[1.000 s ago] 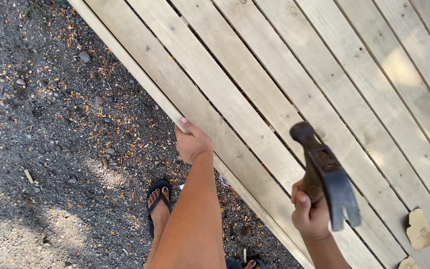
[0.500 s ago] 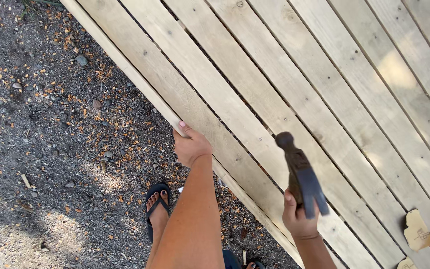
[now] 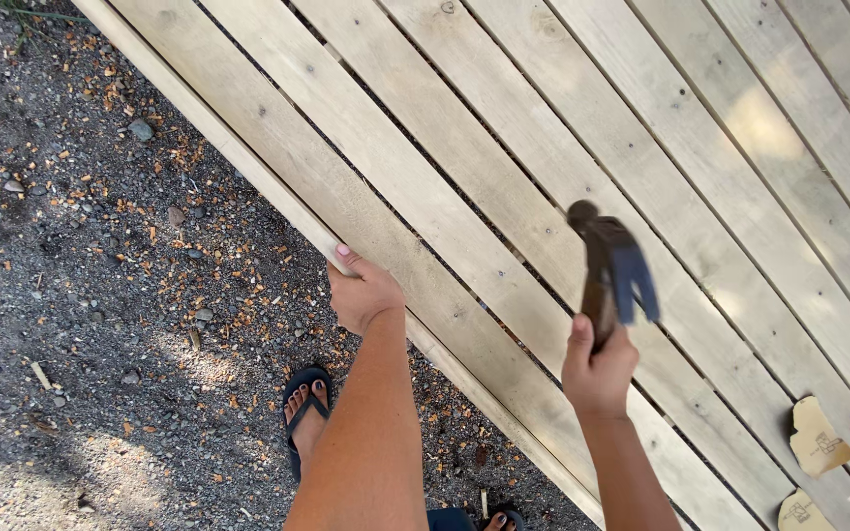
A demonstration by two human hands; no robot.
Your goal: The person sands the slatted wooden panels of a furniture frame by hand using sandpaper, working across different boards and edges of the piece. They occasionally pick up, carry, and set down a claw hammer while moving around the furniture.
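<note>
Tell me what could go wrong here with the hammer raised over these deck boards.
1. The left hand grips the edge of the outer deck board close to where the claw hammer is raised, so a stray swing could strike its fingers.
2. The right hand holds the hammer low on the handle; it could twist or slip.
3. The foot in an open black sandal stands on gravel strewn with wood chips, bare to a dropped hammer.

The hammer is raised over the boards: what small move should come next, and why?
Probably a short swing down onto the plank below. The right hand holds the hammer lifted, head off the wood, and the left hand steadies the board edge. No nail is clear to see.
</note>
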